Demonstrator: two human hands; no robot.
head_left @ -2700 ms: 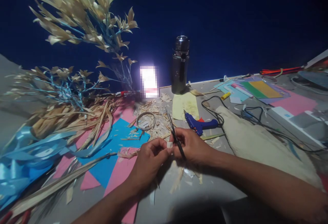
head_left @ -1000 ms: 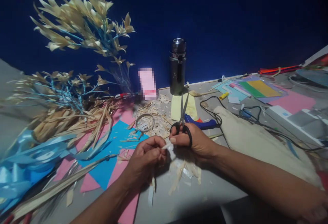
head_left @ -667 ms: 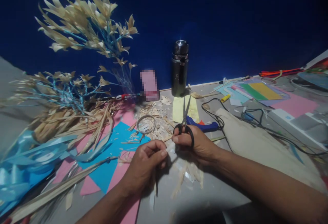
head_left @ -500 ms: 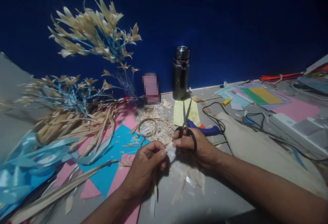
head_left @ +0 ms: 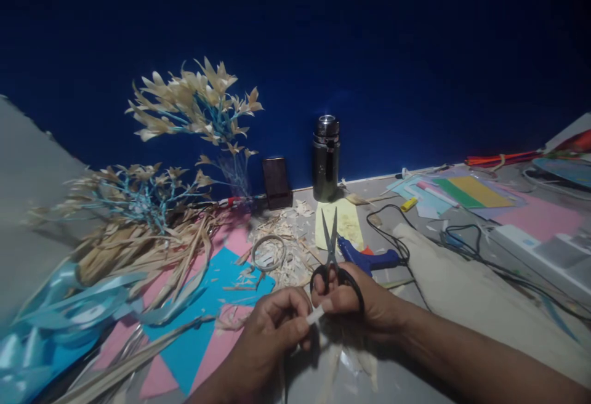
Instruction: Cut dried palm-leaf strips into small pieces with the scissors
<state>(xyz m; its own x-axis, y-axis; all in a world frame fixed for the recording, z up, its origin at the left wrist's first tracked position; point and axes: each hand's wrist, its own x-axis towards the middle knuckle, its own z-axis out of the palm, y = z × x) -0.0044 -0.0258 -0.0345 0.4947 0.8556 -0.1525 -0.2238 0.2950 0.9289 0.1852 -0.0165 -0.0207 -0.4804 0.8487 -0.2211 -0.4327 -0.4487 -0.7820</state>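
My left hand (head_left: pixel 277 327) is closed in a pinch on one end of a small white strip (head_left: pixel 316 315). The thumb and finger of my right hand (head_left: pixel 369 299) meet the strip's other end. Black-handled scissors (head_left: pixel 331 253) are also in my right hand, their loops around its fingers and their blades parted and pointing away from me. Just beyond the right hand lies a blue glue gun (head_left: pixel 369 260). Pale scraps (head_left: pixel 295 262) and a ring-shaped roll (head_left: pixel 268 252) lie past the left hand. What the strip is made of cannot be told.
A steel flask (head_left: pixel 325 161) and a dark phone (head_left: pixel 277 183) stand against the blue wall. Pale flowers on blue stems (head_left: pixel 198 105), dried husks (head_left: pixel 111 250) and blue ribbon (head_left: pixel 87 305) fill the left. Cream cloth (head_left: pixel 462 293), black cables and coloured sheets (head_left: pixel 471 191) lie right.
The scissors have swung upright, with their blades now apart. The white strip now spans both hands. The phone's screen has gone from bright to dark, and the view has tilted up.
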